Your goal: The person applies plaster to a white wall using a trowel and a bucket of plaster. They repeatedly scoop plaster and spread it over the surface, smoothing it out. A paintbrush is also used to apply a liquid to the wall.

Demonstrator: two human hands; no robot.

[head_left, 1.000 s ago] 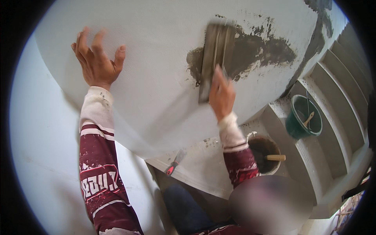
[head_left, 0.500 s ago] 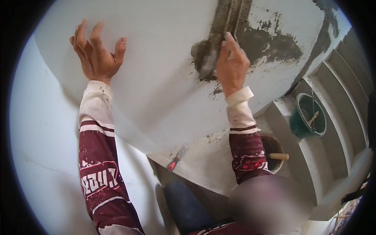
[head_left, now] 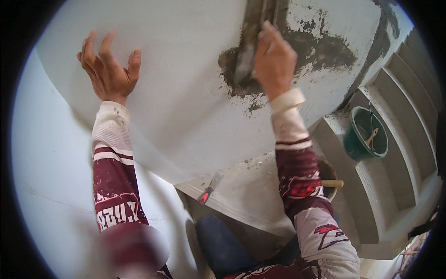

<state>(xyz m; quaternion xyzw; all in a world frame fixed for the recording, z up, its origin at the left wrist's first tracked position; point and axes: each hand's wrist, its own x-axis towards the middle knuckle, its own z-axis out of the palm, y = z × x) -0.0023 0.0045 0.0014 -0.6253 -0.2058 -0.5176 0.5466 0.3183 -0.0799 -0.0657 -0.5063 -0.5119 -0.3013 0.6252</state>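
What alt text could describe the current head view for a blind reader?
A person's right hand holds a long trowel over a dark patch on a pale wall; the open left hand is at the left. A green bucket stands on gray steps at right.

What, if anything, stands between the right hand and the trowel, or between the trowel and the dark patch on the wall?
Nothing visible: the right hand grips the trowel, which overlaps the dark patch. The left hand and the green bucket are both apart from it, off to the sides.

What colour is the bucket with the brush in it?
The bucket is dark green; it shows best in the head view.
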